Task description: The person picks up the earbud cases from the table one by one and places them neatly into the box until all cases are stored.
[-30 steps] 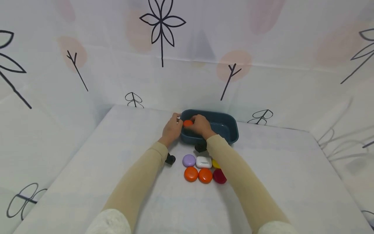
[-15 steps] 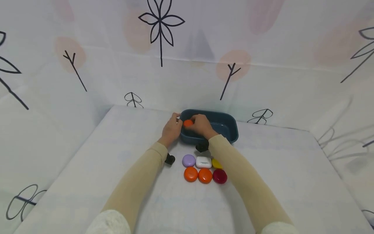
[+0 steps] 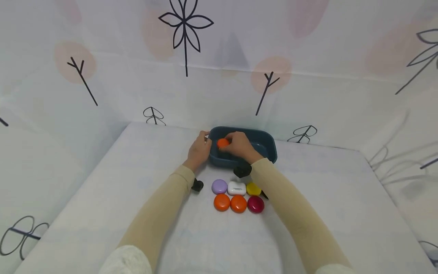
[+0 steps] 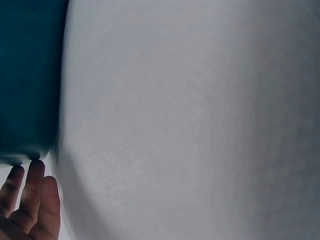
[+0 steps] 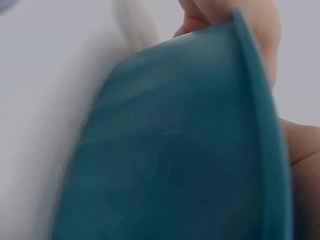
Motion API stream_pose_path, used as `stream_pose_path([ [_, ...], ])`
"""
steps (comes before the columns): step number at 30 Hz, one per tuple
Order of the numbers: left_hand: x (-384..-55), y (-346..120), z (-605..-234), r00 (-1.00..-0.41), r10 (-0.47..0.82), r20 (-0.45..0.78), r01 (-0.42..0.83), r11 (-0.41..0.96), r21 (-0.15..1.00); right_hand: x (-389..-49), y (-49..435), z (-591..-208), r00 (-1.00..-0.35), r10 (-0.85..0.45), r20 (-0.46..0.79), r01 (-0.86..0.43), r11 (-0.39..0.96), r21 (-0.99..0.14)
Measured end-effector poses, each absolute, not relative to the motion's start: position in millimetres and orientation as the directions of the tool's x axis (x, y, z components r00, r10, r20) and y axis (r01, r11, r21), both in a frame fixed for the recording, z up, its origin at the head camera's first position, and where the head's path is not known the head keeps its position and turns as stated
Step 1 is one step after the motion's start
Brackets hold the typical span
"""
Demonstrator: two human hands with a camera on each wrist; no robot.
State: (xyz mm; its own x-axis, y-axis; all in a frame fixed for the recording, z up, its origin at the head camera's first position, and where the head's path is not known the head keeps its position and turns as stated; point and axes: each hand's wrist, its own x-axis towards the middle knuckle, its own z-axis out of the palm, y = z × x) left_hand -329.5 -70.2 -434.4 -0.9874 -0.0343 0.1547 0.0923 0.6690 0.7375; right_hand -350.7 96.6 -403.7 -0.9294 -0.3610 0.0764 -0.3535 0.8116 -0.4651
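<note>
In the head view, my left hand (image 3: 199,149) holds the left end of a dark blue rectangular tub (image 3: 254,164). The left wrist view shows the fingers (image 4: 34,192) against the tub's outer wall; the thumb is out of sight there. My right hand (image 3: 241,144) reaches over the near rim and pinches a glossy round orange disc (image 3: 222,143) above the tub's left part. Whether the disc touches the tub floor, I cannot tell. In the right wrist view, the tub's side wall (image 5: 170,140) hides the disc and most of the right hand.
Nearer me on the white table (image 3: 154,220) lie a lilac disc (image 3: 219,186), a white rounded case (image 3: 237,188), a yellow disc (image 3: 254,188), two orange discs (image 3: 222,202) and a dark red disc (image 3: 255,204). Behind the tub rises a patterned cloth wall (image 3: 219,95).
My right hand has shifted slightly right within the tub, still pinching the orange disc. The left hand stays at the tub's end. The head view has tilted a little.
</note>
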Motion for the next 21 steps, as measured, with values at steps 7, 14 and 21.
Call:
stream_pose_path([
  [7,-331,-71,-436,-0.989,-0.041,0.141,0.079,0.661,0.746,-343,104,-398,-0.934,-0.346,0.093,-0.345,0.801,-0.490],
  [14,-333,-71,-438,-0.989,-0.041,0.139,0.079,0.650,0.756,-333,111,-392,-0.926,-0.366,0.097,-0.366,0.802,-0.472],
  [21,-333,-71,-439,-0.989,-0.044,0.143,0.077,0.670,0.739,-323,118,-387,-0.924,-0.365,0.114,-0.375,0.806,-0.458],
])
